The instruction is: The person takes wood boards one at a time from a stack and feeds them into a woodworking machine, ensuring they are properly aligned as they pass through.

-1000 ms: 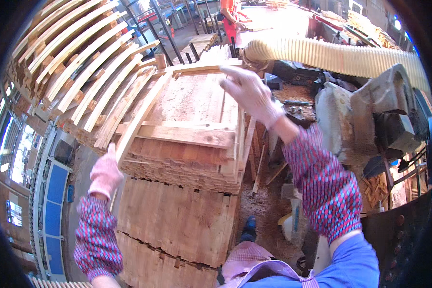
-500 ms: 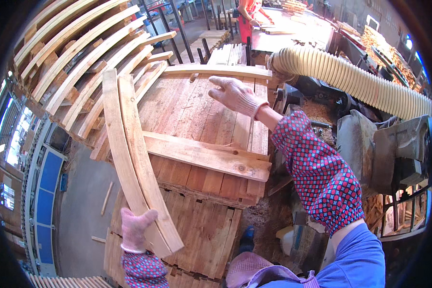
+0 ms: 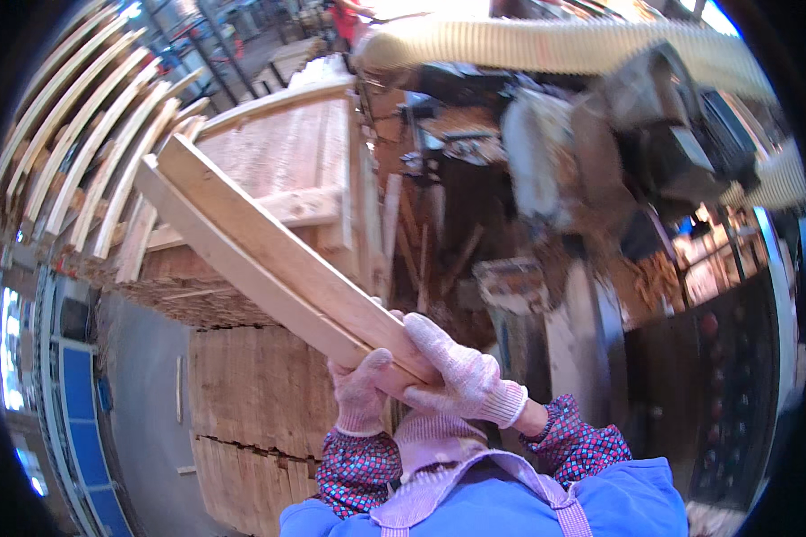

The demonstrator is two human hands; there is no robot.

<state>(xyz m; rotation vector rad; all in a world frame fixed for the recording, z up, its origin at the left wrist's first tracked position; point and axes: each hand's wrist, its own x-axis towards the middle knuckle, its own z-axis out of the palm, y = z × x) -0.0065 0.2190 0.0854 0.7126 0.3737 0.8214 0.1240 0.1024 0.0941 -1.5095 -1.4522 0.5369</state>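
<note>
1. one blue shirt and one lilac apron lie nearest, at 6 o'clock.
2. two patterned sleeves, one per arm: the left sleeve at between 6 and 7 o'clock, the right sleeve at 4 to 5 o'clock.
3. two gloved hands, close together: the left hand at between 6 and 7 o'clock, clamped on the wood from the left, thumb on top; the right hand at 5 o'clock, clamped around the near end from the right.
4. two wooden slats, held as one pair, side by side and touching; their near ends sit in the hands at 6 o'clock and their far ends point to 10 o'clock.
5. one lower stack of boards at 8 o'clock, and two loose strips on the grey floor beside it.
6. one upper stack at between 10 and 11 o'clock, partly behind the slats.
7. one pile of curved pieces at 10 o'clock, more than five rows showing.
8. one machine at 2 o'clock, blurred; one dark panel at 4 o'clock.
9. three blue panels at 8 o'clock.
10. one corrugated hose at 1 o'clock.
11. one person in red, farthest, between 11 and 12 o'clock, cut by the upper rim.
</note>
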